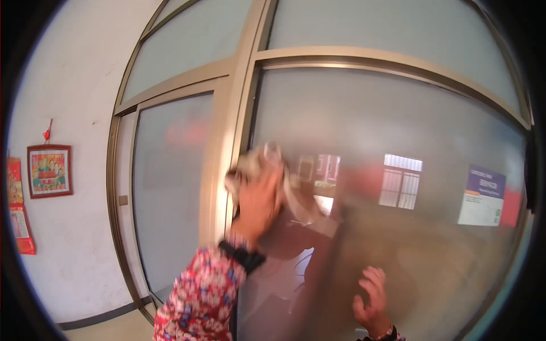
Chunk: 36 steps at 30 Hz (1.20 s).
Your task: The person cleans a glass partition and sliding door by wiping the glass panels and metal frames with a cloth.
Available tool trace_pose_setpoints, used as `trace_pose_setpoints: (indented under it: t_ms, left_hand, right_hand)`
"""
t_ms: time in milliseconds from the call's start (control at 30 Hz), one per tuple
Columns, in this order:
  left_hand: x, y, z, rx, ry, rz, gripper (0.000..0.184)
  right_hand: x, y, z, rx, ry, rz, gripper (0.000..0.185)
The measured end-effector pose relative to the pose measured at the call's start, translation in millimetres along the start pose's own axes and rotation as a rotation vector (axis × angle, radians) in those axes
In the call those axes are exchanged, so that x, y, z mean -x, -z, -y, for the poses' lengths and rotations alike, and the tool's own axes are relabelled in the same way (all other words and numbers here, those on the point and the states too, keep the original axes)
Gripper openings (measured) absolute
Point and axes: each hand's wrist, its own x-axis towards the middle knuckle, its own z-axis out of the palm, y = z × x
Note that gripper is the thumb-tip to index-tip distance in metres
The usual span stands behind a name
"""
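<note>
My left hand presses a pale, crumpled cloth against the frosted glass pane, close to the metal frame post at its left. The cloth and the fingers are smeared by motion. A flowered sleeve with a dark cuff covers that arm. Lower and to the right, my right hand is raised in front of the glass with its fingers apart and slightly bent. Nothing is in it. Whether it touches the pane, I cannot tell.
Left of the post stands a second glass panel in a metal frame. A printed sheet is on the pane at the right. On the white wall hang a framed picture and a red calendar-like hanging. Windows reflect in the glass.
</note>
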Motion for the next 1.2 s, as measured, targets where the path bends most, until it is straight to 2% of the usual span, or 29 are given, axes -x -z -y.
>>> trace_pose_setpoints:
  t_ms: [33, 67, 100, 133, 167, 200, 267, 300, 367, 433, 467, 500, 533, 567, 600, 633, 667, 733, 800, 867, 900, 967, 1067, 1100, 1200]
  left_hand:
    - [40, -13, -1, 0.219, 0.006, -0.015, 0.041]
    - [66, -7, -26, 0.09, -0.118, -0.187, 0.032]
    - [80, -4, -38, 0.387, -0.058, -0.048, 0.036]
    - [84, -5, -58, 0.865, 0.169, 0.03, 0.038]
    - [84, -5, -81, 1.337, 0.409, 0.115, 0.041]
    - [67, 9, -100, 1.337, 0.231, 0.161, 0.057]
    - [35, 9, -100, 0.475, -0.437, 0.158, 0.065]
    - [14, 16, -102, 0.481, -0.384, 0.259, 0.068]
    - [-26, 40, -100, 0.478, -0.283, 0.468, 0.075]
    - [-45, 72, -86, 0.508, -0.45, 0.285, 0.071]
    - [-46, 85, -73, 0.523, -0.531, 0.193, 0.07]
    - [-38, 92, -49, 0.495, -0.436, 0.058, 0.07]
    - [-27, 96, -26, 0.462, -0.338, -0.073, 0.07]
    - [-17, 92, -9, 0.159, -0.213, -0.093, 0.071]
    - [-6, 82, 6, -0.147, -0.087, -0.11, 0.072]
    - [4, 68, 16, -0.291, 0.024, -0.019, 0.076]
    - [11, 59, 20, -0.312, 0.07, 0.004, 0.078]
    - [17, 44, 18, -0.351, 0.156, 0.054, 0.081]
    - [18, 36, 23, -0.366, 0.15, 0.007, 0.079]
    - [23, 30, 32, -0.407, 0.107, -0.027, 0.075]
    - [25, 31, 36, -0.39, 0.084, -0.028, 0.067]
    - [29, 27, 45, -0.411, 0.059, -0.052, 0.061]
    - [32, 23, 49, -0.446, 0.054, -0.091, 0.056]
    - [32, 24, 48, -0.434, 0.058, -0.081, 0.055]
    - [36, 26, 52, -0.43, 0.072, -0.063, 0.055]
  right_hand:
    - [-10, -7, 11, -0.282, -0.11, -0.058, 0.048]
    - [-22, -17, 20, -0.567, -0.207, -0.12, 0.057]
    - [-36, -29, 27, -0.865, -0.332, -0.113, 0.065]
    - [-47, -38, 32, -1.164, -0.456, -0.092, 0.074]
    - [-54, -43, 34, -1.157, -0.468, -0.003, 0.075]
    - [-59, -47, 35, -1.15, -0.484, 0.091, 0.076]
    - [-73, -47, 23, -0.783, -0.284, 0.124, 0.076]
    - [-93, -42, 13, -0.421, -0.064, 0.064, 0.075]
    - [-134, -30, 13, -0.929, -0.167, -0.005, 0.067]
    - [-195, -11, 32, -1.631, -0.457, -0.134, 0.054]
    - [-229, 5, 31, -1.515, -0.359, -0.223, 0.045]
    - [-262, 20, 30, -1.392, -0.274, -0.317, 0.036]
    - [-296, 40, 18, -1.041, 0.008, -0.359, 0.035]
    - [-331, 60, 6, -0.698, 0.252, -0.48, 0.033]
    - [-373, 80, 29, -0.06, 0.51, -0.66, 0.037]
    - [-414, 92, 41, 0.602, 0.73, -0.791, 0.04]
    - [-457, 91, 37, 0.793, 0.628, -0.713, 0.044]
    - [-502, 51, 70, 1.183, 0.094, -0.397, 0.049]
    - [-526, -11, 71, 1.175, 0.012, 0.024, 0.058]
    - [-525, -59, 64, 0.85, 0.236, 0.086, 0.077]
    - [-534, -65, 72, 0.712, 0.123, 0.213, 0.077]
    - [-556, -68, 90, 0.427, -0.101, 0.449, 0.075]
    - [-555, -104, 65, 0.859, 0.22, -0.081, 0.063]
    - [-546, -106, 67, 0.906, 0.26, -0.155, 0.05]
    - [-553, -101, 49, 0.741, 0.338, -0.125, 0.042]
